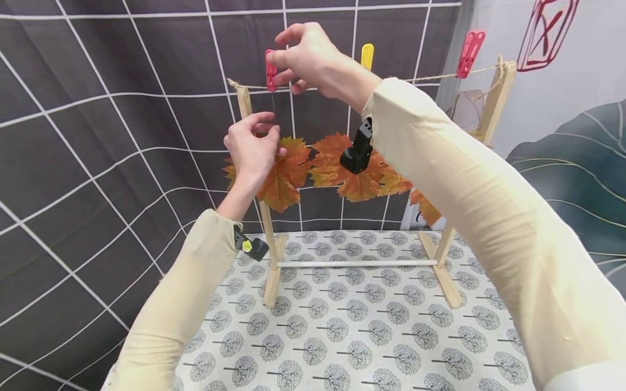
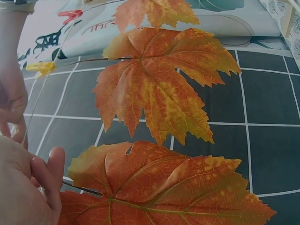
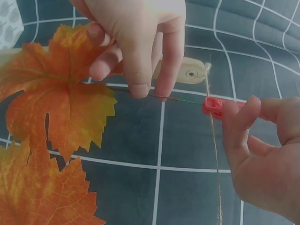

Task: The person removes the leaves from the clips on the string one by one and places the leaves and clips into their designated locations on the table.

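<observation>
My left hand [image 1: 251,146] pinches the thin stem [image 3: 183,100] of an orange maple leaf [image 1: 287,176] between thumb and finger. The leaf hangs below and beside the fingers. Higher up, my right hand [image 1: 315,62] pinches the handle end of a red clothespin [image 1: 271,79]. In the right wrist view, the jaws of this clothespin [image 3: 214,107] sit on the twine [image 3: 215,159], and the greenish tip of the stem meets them. The left hand in that view [image 3: 140,42] is a short way along the stem from the clothespin.
Wooden posts [image 1: 496,103] hold up the twine, joined low down by a white rod [image 1: 357,264]. A yellow clothespin [image 1: 367,56] and another red clothespin [image 1: 470,54] stand on the line. More maple leaves [image 2: 164,79] hang alongside. A tree-patterned cloth [image 1: 362,353] covers the table.
</observation>
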`<state>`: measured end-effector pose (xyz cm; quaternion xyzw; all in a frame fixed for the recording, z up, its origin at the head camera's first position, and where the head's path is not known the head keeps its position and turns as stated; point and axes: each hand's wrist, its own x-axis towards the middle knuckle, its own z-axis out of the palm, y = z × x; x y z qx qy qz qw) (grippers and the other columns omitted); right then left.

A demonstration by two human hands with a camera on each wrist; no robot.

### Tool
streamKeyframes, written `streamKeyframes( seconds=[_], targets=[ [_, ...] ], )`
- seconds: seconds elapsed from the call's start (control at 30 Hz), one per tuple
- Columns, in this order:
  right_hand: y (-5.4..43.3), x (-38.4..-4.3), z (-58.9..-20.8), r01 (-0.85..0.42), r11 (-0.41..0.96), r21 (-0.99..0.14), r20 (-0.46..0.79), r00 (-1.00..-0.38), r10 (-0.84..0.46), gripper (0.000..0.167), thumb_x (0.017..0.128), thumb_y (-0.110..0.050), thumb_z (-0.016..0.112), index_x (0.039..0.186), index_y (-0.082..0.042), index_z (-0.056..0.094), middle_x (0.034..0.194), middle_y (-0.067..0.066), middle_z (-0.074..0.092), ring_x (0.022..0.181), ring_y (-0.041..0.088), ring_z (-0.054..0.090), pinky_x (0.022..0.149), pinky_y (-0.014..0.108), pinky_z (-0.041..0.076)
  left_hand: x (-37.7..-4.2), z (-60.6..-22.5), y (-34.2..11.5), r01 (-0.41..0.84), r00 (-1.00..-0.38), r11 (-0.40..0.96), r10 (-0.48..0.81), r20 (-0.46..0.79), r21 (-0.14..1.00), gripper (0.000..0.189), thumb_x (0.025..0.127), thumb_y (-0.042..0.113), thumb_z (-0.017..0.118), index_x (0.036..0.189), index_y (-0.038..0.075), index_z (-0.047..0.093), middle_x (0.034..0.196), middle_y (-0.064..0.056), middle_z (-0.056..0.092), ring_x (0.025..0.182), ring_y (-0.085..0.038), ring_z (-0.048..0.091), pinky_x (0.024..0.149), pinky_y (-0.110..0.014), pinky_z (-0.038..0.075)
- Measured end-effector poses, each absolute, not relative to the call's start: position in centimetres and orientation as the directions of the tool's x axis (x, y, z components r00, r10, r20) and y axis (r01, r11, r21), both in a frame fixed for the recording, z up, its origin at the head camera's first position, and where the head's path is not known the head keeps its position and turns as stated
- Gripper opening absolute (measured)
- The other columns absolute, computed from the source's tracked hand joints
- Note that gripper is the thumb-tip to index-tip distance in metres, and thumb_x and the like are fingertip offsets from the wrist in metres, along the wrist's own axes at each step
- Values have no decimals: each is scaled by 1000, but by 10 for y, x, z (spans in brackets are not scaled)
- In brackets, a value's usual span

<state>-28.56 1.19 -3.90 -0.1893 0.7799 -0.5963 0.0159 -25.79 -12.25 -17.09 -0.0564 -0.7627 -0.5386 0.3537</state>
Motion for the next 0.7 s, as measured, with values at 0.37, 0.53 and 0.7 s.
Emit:
streamKeyframes(
  seconds=[0.37,0.53,0.7],
  targets=[
    [10,-289,-37,-253,218,-943,176,-931,-319,45,96,-16,67,138,-13,51,106,6,63,74,16,69,42,21,44,-258,-169,-121,452,-725,452,-316,612,769,22,90,6,68,111,7,76,92,-9,74,46,2,60,65,-17,54],
    [9,-291,-37,-242,216,-946,168,-935,-313,32,97,-15,67,127,-9,58,101,6,64,70,15,68,41,21,42,-258,-169,-120,446,-724,441,-334,604,779,21,91,7,68,109,7,77,91,-8,74,46,0,61,53,-15,51],
    [10,-293,-37,-247,229,-942,174,-939,-296,23,96,-15,67,118,-7,64,98,4,64,68,15,65,40,21,41,-258,-169,-118,441,-724,434,-345,597,785,20,91,9,68,108,8,78,91,-7,74,48,-4,63,50,-17,51]
  ],
)
